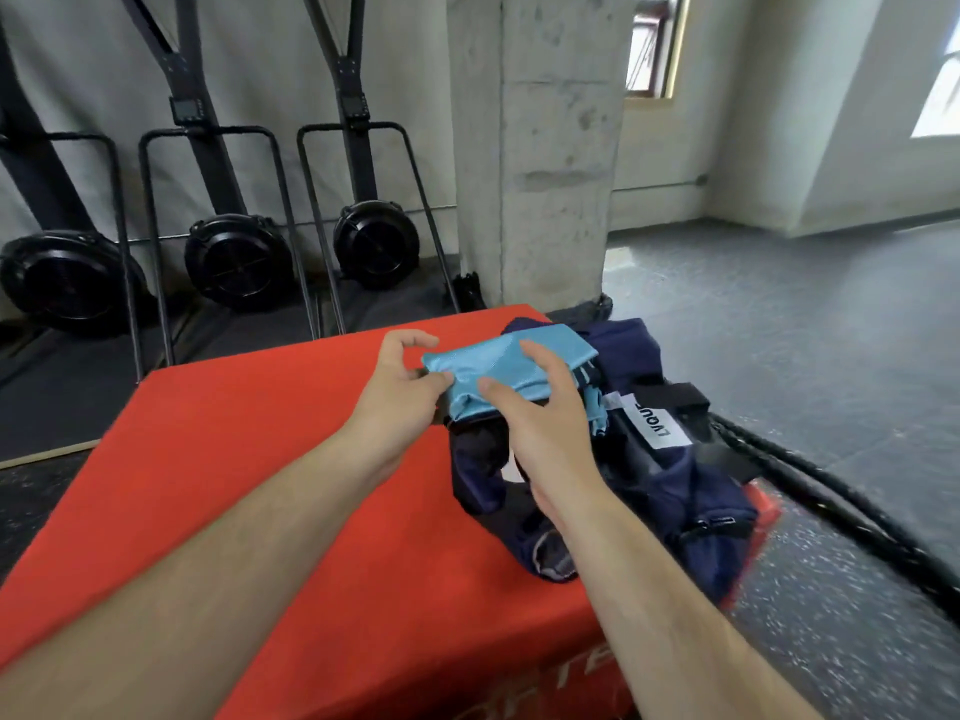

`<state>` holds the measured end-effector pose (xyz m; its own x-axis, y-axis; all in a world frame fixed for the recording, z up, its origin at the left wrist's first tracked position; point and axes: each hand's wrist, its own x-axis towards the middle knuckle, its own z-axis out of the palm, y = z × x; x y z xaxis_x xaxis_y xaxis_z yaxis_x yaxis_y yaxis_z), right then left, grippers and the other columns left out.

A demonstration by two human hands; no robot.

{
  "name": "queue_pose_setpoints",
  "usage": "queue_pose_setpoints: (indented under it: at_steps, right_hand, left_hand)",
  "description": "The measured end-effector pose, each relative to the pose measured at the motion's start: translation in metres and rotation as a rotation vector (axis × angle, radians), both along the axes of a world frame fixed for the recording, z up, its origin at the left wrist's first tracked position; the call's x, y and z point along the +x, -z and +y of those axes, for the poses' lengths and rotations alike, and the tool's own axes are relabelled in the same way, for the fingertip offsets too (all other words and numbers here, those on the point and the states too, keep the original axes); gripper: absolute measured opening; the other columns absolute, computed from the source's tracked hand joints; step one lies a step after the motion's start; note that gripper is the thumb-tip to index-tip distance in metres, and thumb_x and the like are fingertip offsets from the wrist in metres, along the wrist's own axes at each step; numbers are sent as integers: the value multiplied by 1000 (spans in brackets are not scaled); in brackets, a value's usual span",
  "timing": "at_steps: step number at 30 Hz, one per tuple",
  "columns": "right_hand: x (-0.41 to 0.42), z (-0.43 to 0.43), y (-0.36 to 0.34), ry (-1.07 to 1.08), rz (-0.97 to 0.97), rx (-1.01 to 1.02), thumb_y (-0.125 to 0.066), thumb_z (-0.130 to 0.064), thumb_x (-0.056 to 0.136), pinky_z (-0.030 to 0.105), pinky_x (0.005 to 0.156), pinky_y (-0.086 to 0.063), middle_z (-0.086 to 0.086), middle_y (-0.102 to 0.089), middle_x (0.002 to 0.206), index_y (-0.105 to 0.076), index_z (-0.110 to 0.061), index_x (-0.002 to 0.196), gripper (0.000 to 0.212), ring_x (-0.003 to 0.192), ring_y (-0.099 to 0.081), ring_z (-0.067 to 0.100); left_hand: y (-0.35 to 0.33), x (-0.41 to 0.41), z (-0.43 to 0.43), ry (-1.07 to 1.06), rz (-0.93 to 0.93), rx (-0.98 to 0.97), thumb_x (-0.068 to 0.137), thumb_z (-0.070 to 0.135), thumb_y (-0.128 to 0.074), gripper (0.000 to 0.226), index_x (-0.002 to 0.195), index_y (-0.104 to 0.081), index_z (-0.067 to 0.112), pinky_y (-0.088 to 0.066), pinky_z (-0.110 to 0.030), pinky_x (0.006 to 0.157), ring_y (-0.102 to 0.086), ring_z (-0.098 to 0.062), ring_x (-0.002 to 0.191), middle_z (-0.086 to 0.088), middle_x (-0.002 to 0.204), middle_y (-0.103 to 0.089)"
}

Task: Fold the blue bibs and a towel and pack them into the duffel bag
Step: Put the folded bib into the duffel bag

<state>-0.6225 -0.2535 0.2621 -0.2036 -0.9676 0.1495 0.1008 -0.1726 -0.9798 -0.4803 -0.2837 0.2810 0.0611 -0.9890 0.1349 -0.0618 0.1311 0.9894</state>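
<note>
Across the red counter (pixel 249 459), packing was underway — left hand (pixel 400 387) pinched the folded blue bib (pixel 498 371), right hand (pixel 540 407) lay open on it — next, tucking it into the duffel bag (pixel 675 459).

A navy duffel bag (pixel 670 459) lies on the right part of a red padded box (pixel 260 459). Over the bag's far end, the left hand (pixel 400 381) pinches a folded light-blue bib (pixel 498 371) at its left edge. The right hand (pixel 540 407) hovers just above the bib's near side, fingers loosely spread.
</note>
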Motion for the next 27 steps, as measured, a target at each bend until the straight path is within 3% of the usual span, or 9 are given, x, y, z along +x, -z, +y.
queue_pose_setpoints:
  at_steps: [4, 6, 8, 11, 15, 18, 21, 25, 27]
  right_hand:
    - [-29, -20, 11, 223, -40, 86, -73, -17, 85, 32, 99, -50, -6, -59, 125, -54, -34, 133, 54, 107, -60, 10]
    - [-42, -30, 17, 273, -14, 141, -70, -15, 87, 35, 101, -49, -3, -57, 126, -52, -32, 137, 55, 105, -60, 12]
    - [-53, -38, 23, 281, -3, 185, -67, -15, 89, 32, 98, -50, -1, -55, 126, -49, -33, 140, 57, 100, -60, 12]
    - [-62, -54, 31, 284, 6, 232, -63, -13, 88, 35, 96, -52, 2, -56, 126, -47, -34, 142, 60, 100, -62, 16]
    - [-68, -73, 38, 287, -13, 281, -58, -7, 83, 39, 97, -54, 2, -60, 126, -48, -32, 143, 65, 103, -64, 18]
    - [-71, -83, 41, 246, -79, 323, -57, -4, 87, 26, 79, -54, -2, -59, 118, -47, -29, 144, 63, 94, -62, 11]
    - [-64, -91, 43, 190, -142, 345, -55, 0, 90, 12, 60, -43, -5, -56, 114, -45, -29, 145, 63, 84, -56, 2]
    - [-50, -102, 46, 200, -195, 321, -57, -2, 89, 22, 85, -48, 0, -55, 130, -45, -33, 145, 65, 100, -59, 12]
    - [-46, -109, 43, 191, -239, 306, -56, -1, 90, 18, 75, -47, -2, -56, 123, -45, -32, 146, 64, 92, -58, 6]
  left_hand:
    - [9, -28, -26, 1, -196, 49, 88, 14, -67, 31, 103, -47, 32, -58, -45, 71, -62, -23, 68, -8, 81, -61]
    - [18, -39, -37, 1, -401, 30, 87, 21, -66, 28, 98, -48, 39, -55, -41, 70, -61, -18, 68, -4, 92, -60]
    - [26, -52, -48, 28, -607, -35, 88, 25, -64, 24, 94, -51, 44, -50, -31, 79, -59, -12, 80, 0, 104, -50]
    - [36, -70, -63, 98, -896, -63, 89, 28, -58, 23, 109, -62, 40, -39, -30, 101, -47, -23, 111, -1, 115, -40]
    - [36, -83, -80, 95, -1262, 51, 91, 25, -54, 44, 134, -54, 33, -40, -39, 104, -36, -34, 122, -11, 132, -31]
    - [31, -80, -91, 106, -1214, 18, 88, 4, -49, 55, 142, -44, 15, -39, -32, 98, -46, -32, 123, -13, 140, -34]
    - [18, -73, -101, 98, -1126, -123, 89, -5, -49, 56, 144, -42, 6, -30, -19, 100, -38, -24, 137, -10, 146, -37]
    - [10, -59, -114, 87, -1018, -149, 88, -3, -54, 58, 145, -45, 8, -24, -15, 105, -37, -21, 139, -9, 144, -43]
    - [9, -54, -116, 95, -1003, -169, 89, 0, -56, 58, 145, -46, 9, -22, -13, 105, -37, -19, 139, -7, 144, -44]
